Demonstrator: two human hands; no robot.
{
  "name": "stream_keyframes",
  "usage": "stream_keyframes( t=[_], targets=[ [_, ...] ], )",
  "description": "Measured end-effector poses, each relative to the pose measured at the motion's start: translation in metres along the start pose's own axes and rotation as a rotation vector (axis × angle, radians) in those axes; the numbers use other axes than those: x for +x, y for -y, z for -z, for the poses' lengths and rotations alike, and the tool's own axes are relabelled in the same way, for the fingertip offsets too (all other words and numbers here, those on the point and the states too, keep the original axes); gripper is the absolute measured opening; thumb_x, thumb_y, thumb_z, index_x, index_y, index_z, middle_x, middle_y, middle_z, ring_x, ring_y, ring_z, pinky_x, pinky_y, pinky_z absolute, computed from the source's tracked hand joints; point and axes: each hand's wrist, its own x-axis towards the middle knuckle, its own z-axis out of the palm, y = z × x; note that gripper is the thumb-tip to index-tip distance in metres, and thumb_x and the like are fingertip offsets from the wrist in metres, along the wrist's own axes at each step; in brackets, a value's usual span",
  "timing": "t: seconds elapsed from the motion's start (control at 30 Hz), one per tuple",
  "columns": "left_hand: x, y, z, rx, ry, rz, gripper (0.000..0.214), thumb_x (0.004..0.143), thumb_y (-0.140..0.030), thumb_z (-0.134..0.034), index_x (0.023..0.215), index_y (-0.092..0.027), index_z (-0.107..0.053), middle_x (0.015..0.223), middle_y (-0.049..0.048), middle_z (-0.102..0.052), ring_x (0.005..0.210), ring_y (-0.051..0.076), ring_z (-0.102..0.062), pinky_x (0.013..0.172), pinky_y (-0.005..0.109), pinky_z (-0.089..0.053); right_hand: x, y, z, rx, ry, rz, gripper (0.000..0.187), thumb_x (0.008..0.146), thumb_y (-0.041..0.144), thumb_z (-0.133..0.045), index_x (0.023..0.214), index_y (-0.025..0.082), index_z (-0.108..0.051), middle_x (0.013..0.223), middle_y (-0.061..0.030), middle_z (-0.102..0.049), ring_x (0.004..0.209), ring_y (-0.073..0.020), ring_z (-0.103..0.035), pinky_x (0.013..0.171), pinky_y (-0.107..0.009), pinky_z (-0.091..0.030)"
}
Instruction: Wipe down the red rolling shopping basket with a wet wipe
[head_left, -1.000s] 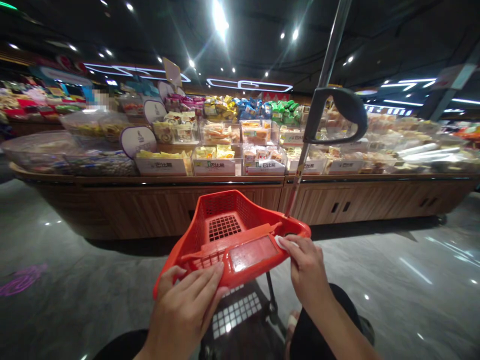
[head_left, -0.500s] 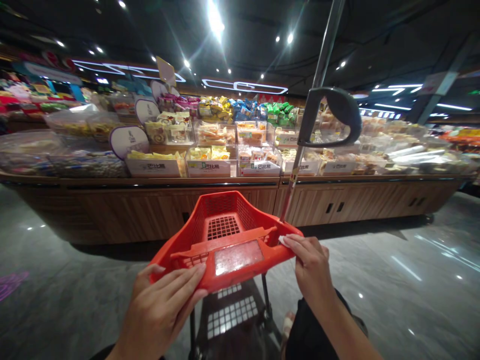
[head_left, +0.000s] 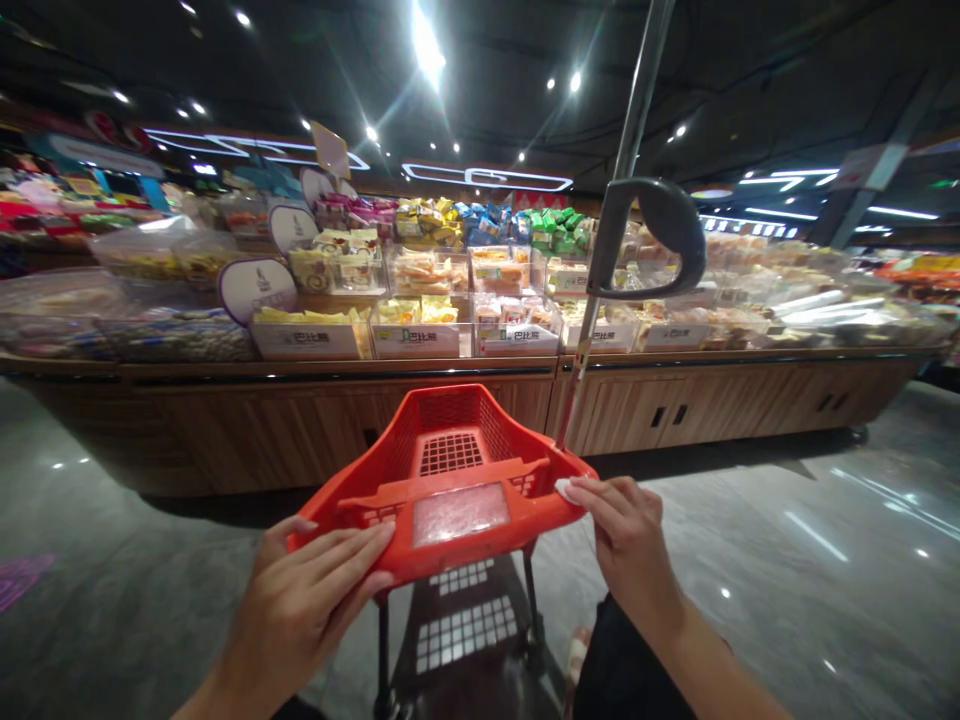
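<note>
Right hand: fingers clamped on a white wad, at the right end of the near edge of the cart. Left hand: fingers together, laid over that edge's left end; whether they clamp cannot be told. The cart stands on the floor. A pole stands at its right side, a cabinet beyond its far edge.

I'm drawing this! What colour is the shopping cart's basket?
The basket is bright orange-red, shown best in the head view.
</note>
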Motion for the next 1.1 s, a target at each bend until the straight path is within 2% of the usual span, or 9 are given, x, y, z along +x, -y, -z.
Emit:
stream_keyframes(
  t=[0.1, 0.2, 0.33, 0.4, 0.53, 0.73, 0.83, 1.0, 1.1],
  targets=[
    [0.000, 0.003, 0.002, -0.018, 0.014, 0.062, 0.034, 0.082, -0.031, -0.059, 0.115, -0.027, -0.058, 0.099, -0.0006, -0.073, 0.084, 0.019, -0.068, 0.096, 0.041, -0.031, -0.004, -0.012, 0.001, -0.029, -0.030, 0.010, 0.042, 0.083, 0.001, -0.043, 0.111, 0.026, -0.063, 0.110, -0.0007, -0.068, 0.090, -0.0214, -0.054, 0.081, -0.039, -0.032],
    [0.006, -0.007, 0.005, 0.074, 0.030, 0.063, 0.037, 0.081, -0.028, -0.058, 0.118, -0.026, -0.057, 0.107, 0.0023, -0.070, 0.091, 0.021, -0.066, 0.101, 0.046, -0.026, -0.006, -0.008, -0.003, -0.027, -0.036, -0.015, 0.043, 0.082, 0.001, -0.044, 0.112, 0.025, -0.063, 0.111, -0.0018, -0.067, 0.093, -0.0223, -0.054, 0.081, -0.038, -0.034],
    [0.031, -0.046, 0.000, 0.124, -0.055, 0.130, 0.040, 0.080, -0.028, -0.059, 0.120, -0.021, -0.056, 0.111, 0.0059, -0.068, 0.095, 0.023, -0.065, 0.101, 0.046, -0.025, -0.007, 0.005, -0.005, -0.016, -0.029, -0.056, 0.041, 0.082, 0.002, -0.044, 0.111, 0.025, -0.063, 0.109, -0.0021, -0.068, 0.093, -0.0225, -0.054, 0.081, -0.038, -0.035],
    [0.047, -0.069, -0.009, 0.076, -0.098, 0.218, 0.035, 0.082, -0.034, -0.057, 0.115, -0.020, -0.059, 0.109, 0.0056, -0.069, 0.096, 0.024, -0.064, 0.101, 0.046, -0.024, -0.005, 0.014, -0.005, 0.001, -0.033, -0.061, 0.041, 0.083, 0.002, -0.044, 0.111, 0.024, -0.063, 0.109, -0.0024, -0.068, 0.092, -0.0221, -0.055, 0.081, -0.039, -0.035],
    [0.067, -0.098, -0.032, 0.027, -0.100, 0.230, 0.033, 0.086, -0.041, -0.052, 0.111, -0.021, -0.062, 0.110, 0.0052, -0.069, 0.097, 0.024, -0.062, 0.101, 0.046, -0.020, 0.005, 0.042, -0.009, 0.085, -0.014, -0.026, 0.038, 0.082, 0.003, -0.046, 0.108, 0.023, -0.065, 0.105, -0.0036, -0.069, 0.092, -0.0222, -0.055, 0.081, -0.039, -0.036],
    [0.055, -0.088, -0.039, 0.007, -0.139, 0.226, 0.027, 0.086, -0.036, -0.054, 0.109, -0.024, -0.063, 0.107, 0.0022, -0.070, 0.093, 0.023, -0.061, 0.095, 0.044, -0.025, 0.012, 0.081, -0.014, 0.228, 0.118, 0.039, 0.036, 0.081, 0.007, -0.055, 0.112, 0.024, -0.063, 0.109, -0.0013, -0.068, 0.089, -0.0208, -0.054, 0.080, -0.038, -0.036],
    [0.046, -0.077, -0.035, 0.017, -0.092, 0.194, 0.033, 0.083, -0.033, -0.060, 0.115, -0.022, -0.059, 0.110, 0.0026, -0.069, 0.092, 0.024, -0.060, 0.089, 0.044, -0.029, 0.007, 0.066, -0.005, 0.217, 0.135, 0.069, 0.038, 0.083, 0.004, -0.050, 0.111, 0.025, -0.063, 0.109, -0.0014, -0.068, 0.090, -0.0205, -0.054, 0.080, -0.039, -0.036],
    [0.041, -0.066, -0.033, 0.037, -0.057, 0.117, 0.039, 0.082, -0.032, -0.062, 0.118, -0.021, -0.056, 0.111, 0.0032, -0.069, 0.092, 0.025, -0.060, 0.086, 0.044, -0.030, 0.005, 0.014, 0.002, 0.183, 0.080, -0.007, 0.039, 0.084, 0.001, -0.043, 0.108, 0.024, -0.064, 0.105, -0.0037, -0.068, 0.088, -0.0202, -0.056, 0.077, -0.038, -0.041],
    [0.041, -0.063, -0.035, 0.048, -0.072, 0.123, 0.037, 0.083, -0.034, -0.061, 0.117, -0.022, -0.057, 0.110, 0.0031, -0.069, 0.092, 0.025, -0.061, 0.086, 0.044, -0.030, 0.006, 0.016, -0.001, 0.209, 0.055, -0.051, 0.041, 0.081, -0.002, -0.042, 0.106, 0.020, -0.065, 0.103, -0.0058, -0.068, 0.087, -0.0205, -0.056, 0.077, -0.037, -0.046]
  ],
)
